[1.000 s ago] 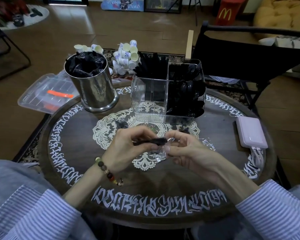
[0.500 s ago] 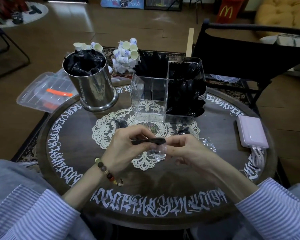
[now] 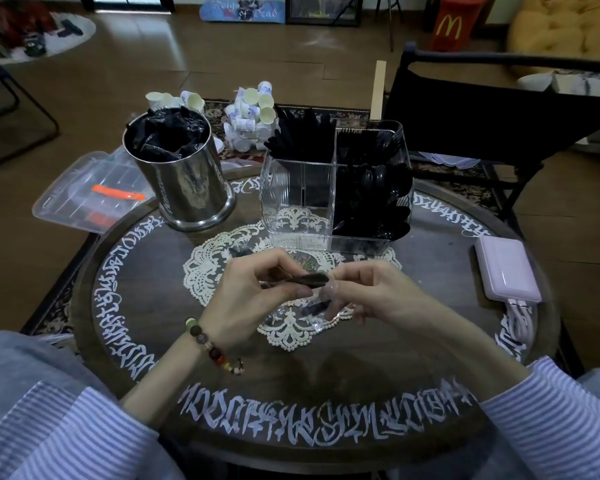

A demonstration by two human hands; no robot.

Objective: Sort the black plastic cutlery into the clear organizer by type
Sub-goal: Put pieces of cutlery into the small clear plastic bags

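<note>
My left hand [image 3: 253,292] pinches a black plastic cutlery piece [image 3: 307,279] above the lace doily [image 3: 208,268]. My right hand [image 3: 371,292] pinches a clear plastic wrapper [image 3: 302,311] that hangs below it with another dark piece inside. Behind both hands stands the clear organizer [image 3: 291,202]. Its back-left compartment holds black handles, its right compartments are packed with black forks and spoons, and its front-left compartment looks bare. A steel canister [image 3: 187,188] at the left is stuffed with wrapped black cutlery.
The round dark table [image 3: 291,431] bears white lettering round its rim. A pink power bank [image 3: 506,268] with cable lies at the right. A clear lidded box [image 3: 84,199] sits off the table's left. Small cups [image 3: 253,109] and a black chair [image 3: 499,109] stand behind.
The black piece has slid leftward out of the wrapper in my left hand. My right hand keeps hold of the wrapper, which now sags lower.
</note>
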